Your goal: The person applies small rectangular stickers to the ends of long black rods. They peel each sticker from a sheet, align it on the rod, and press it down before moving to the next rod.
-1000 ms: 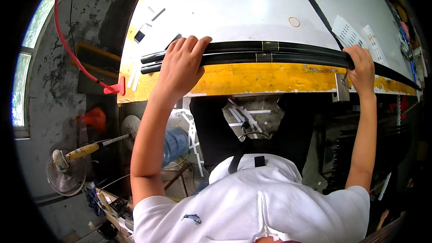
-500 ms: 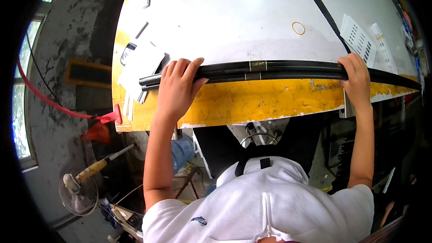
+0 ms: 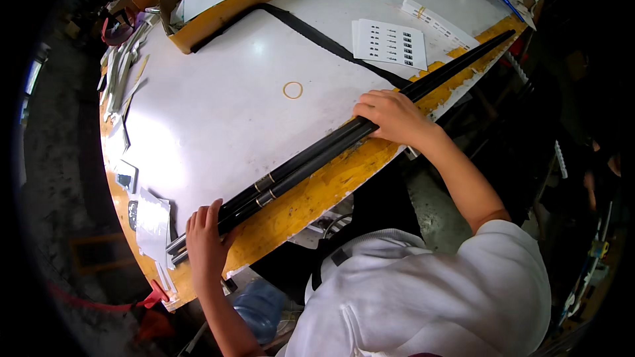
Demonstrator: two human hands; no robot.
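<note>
A window [image 3: 33, 79] glows near ten o'clock as we face a white table [image 3: 225, 112] edged in yellow, bright glare [image 3: 155, 145] pooling on it toward nine, grey floor [image 3: 433, 195] showing at four o'clock.

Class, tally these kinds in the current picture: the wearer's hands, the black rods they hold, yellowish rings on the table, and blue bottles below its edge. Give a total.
Left hand and right hand: 2
Black rods: 2
Yellowish ring: 1
Blue bottle: 1
Total: 6
</note>
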